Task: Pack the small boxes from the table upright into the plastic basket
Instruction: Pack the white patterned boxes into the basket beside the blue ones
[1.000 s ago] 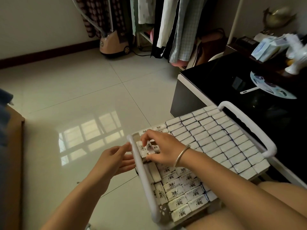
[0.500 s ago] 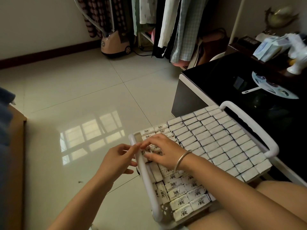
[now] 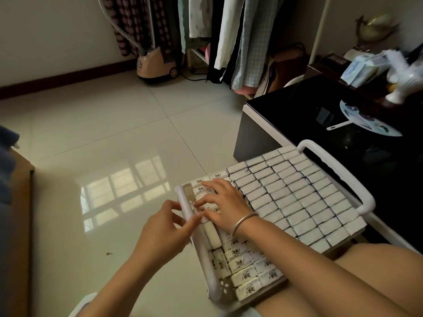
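A white plastic basket (image 3: 338, 177) with rounded rails rests on the person's lap, packed with small white rectangular boxes (image 3: 295, 193) standing upright in tight rows across its far and right side. Along the left rail, printed boxes (image 3: 242, 264) lie flat, long axes across the basket. The right hand (image 3: 225, 202), fingers spread, presses flat on boxes by the far-left corner. The left hand (image 3: 167, 225) pinches the left rail.

— Basket (image 3: 368, 202)? 
— Lay on the lap, beside the table (image 3: 297, 115) edge; boxes (image 3: 290, 193) stood packed in rows inside.
— Hands?
— Left hand (image 3: 167, 227) was outside the left handle (image 3: 196, 234), touching it; right hand (image 3: 225, 202) rested on boxes just inside.
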Available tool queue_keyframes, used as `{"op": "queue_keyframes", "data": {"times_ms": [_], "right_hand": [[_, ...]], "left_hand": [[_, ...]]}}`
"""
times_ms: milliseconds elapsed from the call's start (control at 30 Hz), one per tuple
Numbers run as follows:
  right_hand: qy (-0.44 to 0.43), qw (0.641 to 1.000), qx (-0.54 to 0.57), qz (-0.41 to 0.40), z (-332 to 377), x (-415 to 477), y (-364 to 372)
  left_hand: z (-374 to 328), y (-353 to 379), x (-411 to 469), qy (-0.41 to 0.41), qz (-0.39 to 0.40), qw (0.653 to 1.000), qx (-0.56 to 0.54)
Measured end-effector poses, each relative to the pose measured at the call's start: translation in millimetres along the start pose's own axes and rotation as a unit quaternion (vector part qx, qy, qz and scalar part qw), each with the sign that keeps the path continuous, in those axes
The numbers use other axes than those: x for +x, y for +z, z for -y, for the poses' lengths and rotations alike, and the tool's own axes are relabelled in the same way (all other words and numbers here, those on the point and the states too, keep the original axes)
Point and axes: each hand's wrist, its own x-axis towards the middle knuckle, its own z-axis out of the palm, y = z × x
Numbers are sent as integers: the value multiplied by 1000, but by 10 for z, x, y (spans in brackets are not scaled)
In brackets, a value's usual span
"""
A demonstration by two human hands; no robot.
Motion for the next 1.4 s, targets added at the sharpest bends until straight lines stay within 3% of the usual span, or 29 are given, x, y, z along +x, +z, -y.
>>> {"op": "queue_keyframes", "data": {"times_ms": [100, 167, 367, 600, 800, 933, 1000, 1100, 1233, 1333, 1400], "right_hand": [[19, 999, 4, -38, -109, -80, -98], [48, 996, 13, -69, -190, -122, -200], [116, 984, -13, -138, -408, -220, -534], [161, 976, -33, -146, -563, -202, -673], [147, 971, -126, -141, -668, -349, -838], [233, 927, -264, -128, -882, -526, -1009], [269, 922, -256, -108, -979, -545, -1066], [241, 956, -148, -81, -1061, -468, -1055], [164, 955, -176, -173, -1113, -422, -961], [142, 944, -159, -251, -1090, -387, -861], [148, 941, -156, -260, -1024, -321, -831]], "left_hand": [[-164, -67, 216, 37, 35, 967, 250], [-318, -153, 427, 21, 45, 945, 324], [-577, -398, 1106, 0, -16, 920, 392], [-789, -345, 1576, 32, -63, 890, 451], [-994, -113, 1991, 61, -132, 871, 469], [-1121, -58, 2343, 72, -157, 863, 474], [-1232, -28, 2529, 86, -160, 864, 469], [-1343, 52, 2780, 117, -164, 881, 428], [-1400, 173, 2917, 143, -145, 917, 343], [-1314, 403, 2725, 163, -167, 917, 324], [-1218, 581, 2462, 178, -178, 924, 288]]}}
